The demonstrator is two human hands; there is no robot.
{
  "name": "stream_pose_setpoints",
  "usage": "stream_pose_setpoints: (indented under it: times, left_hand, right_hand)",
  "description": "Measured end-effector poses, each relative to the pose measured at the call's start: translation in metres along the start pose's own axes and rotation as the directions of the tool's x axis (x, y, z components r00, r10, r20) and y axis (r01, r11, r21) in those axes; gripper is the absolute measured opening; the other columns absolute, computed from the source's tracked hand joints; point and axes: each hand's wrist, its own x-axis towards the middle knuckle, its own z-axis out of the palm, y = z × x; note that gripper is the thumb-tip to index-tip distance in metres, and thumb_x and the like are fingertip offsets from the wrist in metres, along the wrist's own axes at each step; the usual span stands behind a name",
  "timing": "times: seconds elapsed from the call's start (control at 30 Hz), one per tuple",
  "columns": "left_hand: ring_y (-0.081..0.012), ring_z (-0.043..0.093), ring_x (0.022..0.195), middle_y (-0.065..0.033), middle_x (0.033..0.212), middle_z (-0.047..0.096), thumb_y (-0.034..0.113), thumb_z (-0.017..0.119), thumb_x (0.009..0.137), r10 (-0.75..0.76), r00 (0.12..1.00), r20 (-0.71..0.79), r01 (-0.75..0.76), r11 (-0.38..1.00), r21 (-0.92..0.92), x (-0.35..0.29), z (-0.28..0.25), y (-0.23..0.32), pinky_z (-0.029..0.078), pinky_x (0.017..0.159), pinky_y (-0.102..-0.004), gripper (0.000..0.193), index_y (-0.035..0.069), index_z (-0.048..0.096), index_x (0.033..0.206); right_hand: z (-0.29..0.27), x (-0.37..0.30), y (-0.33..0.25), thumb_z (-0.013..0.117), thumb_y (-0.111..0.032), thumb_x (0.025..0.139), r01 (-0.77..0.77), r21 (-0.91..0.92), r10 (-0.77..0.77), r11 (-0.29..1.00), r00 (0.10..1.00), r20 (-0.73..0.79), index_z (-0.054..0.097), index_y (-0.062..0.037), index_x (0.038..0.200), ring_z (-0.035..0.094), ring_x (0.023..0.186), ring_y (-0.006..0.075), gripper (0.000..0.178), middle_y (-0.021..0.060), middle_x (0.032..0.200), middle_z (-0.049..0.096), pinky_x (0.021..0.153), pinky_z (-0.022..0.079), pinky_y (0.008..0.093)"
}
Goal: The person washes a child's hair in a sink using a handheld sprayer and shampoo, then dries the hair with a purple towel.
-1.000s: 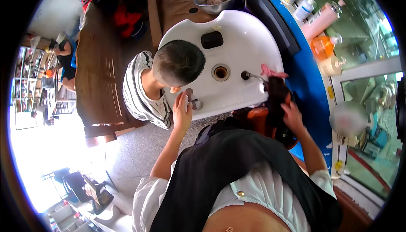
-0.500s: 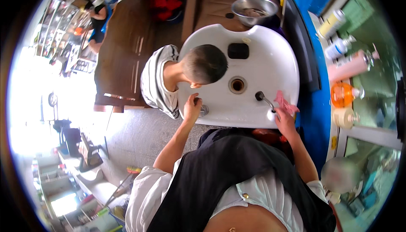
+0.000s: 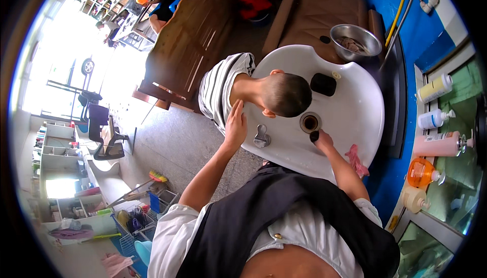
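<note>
If the right hand, its fingers closed around the black spray head beside the drain of the white shampoo basin, tilts it wrongly, water could wet the striped shirt, by whose collar the left hand lies, fingers nearly together.

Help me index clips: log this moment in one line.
left hand: open, at striped shirt | right hand: holding black spray head | basin: under bowed head

The right hand hides most of the black sprayer (its handle is out of sight).
</note>
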Motion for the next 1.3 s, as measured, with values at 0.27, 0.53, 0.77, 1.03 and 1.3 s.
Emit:
stream_pose_setpoints:
  times: [0.27, 0.53, 0.77, 1.03, 1.3]
  left_hand:
    - [-0.04, 0.007, 0.139, -0.0256, 0.149, 0.01, 0.003, 0.048, 0.078, 0.019, 0.962, -0.271, 0.017, 0.992, 0.128, 0.055, 0.055, 0.01, 0.01, 0.113, -0.0476, 0.072, -0.009, 0.015, 0.141]
    - [-0.0374, 0.015, 0.138, -0.024, 0.146, 0.021, -0.007, 0.054, 0.07, 0.442, 0.887, -0.133, -0.458, 0.878, -0.135, 0.034, 0.068, 0.037, 0.018, 0.112, -0.0435, 0.077, -0.004, 0.022, 0.14]
    - [-0.0371, 0.024, 0.134, -0.0237, 0.14, 0.031, 0.026, 0.051, 0.087, 0.051, 0.931, -0.361, -0.035, 0.998, 0.049, 0.078, 0.042, 0.003, 0.015, 0.11, -0.0458, 0.055, -0.005, 0.038, 0.131]
    - [-0.0351, 0.043, 0.119, -0.0188, 0.121, 0.049, 0.012, 0.058, 0.079, 0.478, 0.805, -0.352, -0.593, 0.626, -0.506, 0.063, 0.085, 0.096, 0.035, 0.1, -0.0449, 0.039, 0.004, 0.054, 0.117]
    - [-0.0306, 0.055, 0.105, -0.0152, 0.113, 0.057, 0.012, 0.064, 0.073, 0.794, 0.591, 0.146, -0.333, 0.404, -0.852, 0.054, 0.11, 0.147, 0.044, 0.089, -0.0387, 0.042, 0.006, 0.056, 0.113]
  right_hand:
    - [-0.088, -0.09, -0.027, 0.075, -0.025, 0.07, 0.256, 0.242, -0.187, 0.936, 0.943, -0.275, 0.048, -0.0108, 0.121, 0.062, 0.094, 0.0362, 0.06, 0.018, 0.098, 0.065, 0.08, 0.049, 0.0418]
    - [-0.175, -0.158, -0.105, 0.075, -0.015, 0.073, 0.275, 0.25, -0.166, 0.928, 0.909, -0.383, 0.047, -0.0104, 0.121, 0.065, 0.085, 0.0331, 0.056, 0.0189, 0.095, 0.065, 0.074, 0.051, 0.0377]
    - [-0.2, -0.183, -0.164, 0.077, -0.017, 0.069, 0.325, -0.057, -0.31, 0.944, 0.817, -0.486, 0.05, -0.0085, 0.115, 0.063, 0.085, 0.0379, 0.054, 0.021, 0.091, 0.064, 0.074, 0.051, 0.0394]
    - [-0.198, -0.209, -0.217, 0.078, -0.015, 0.068, 0.257, -0.019, -0.236, 0.966, 0.852, -0.467, 0.052, -0.0063, 0.113, 0.064, 0.086, 0.036, 0.053, 0.0202, 0.092, 0.064, 0.074, 0.051, 0.0384]
    - [-0.159, -0.178, -0.219, 0.07, -0.022, 0.079, 0.35, 0.117, -0.266, 0.929, 0.854, -0.447, 0.05, -0.0071, 0.117, 0.063, 0.091, 0.0292, 0.046, 0.0171, 0.097, 0.064, 0.075, 0.05, 0.0386]
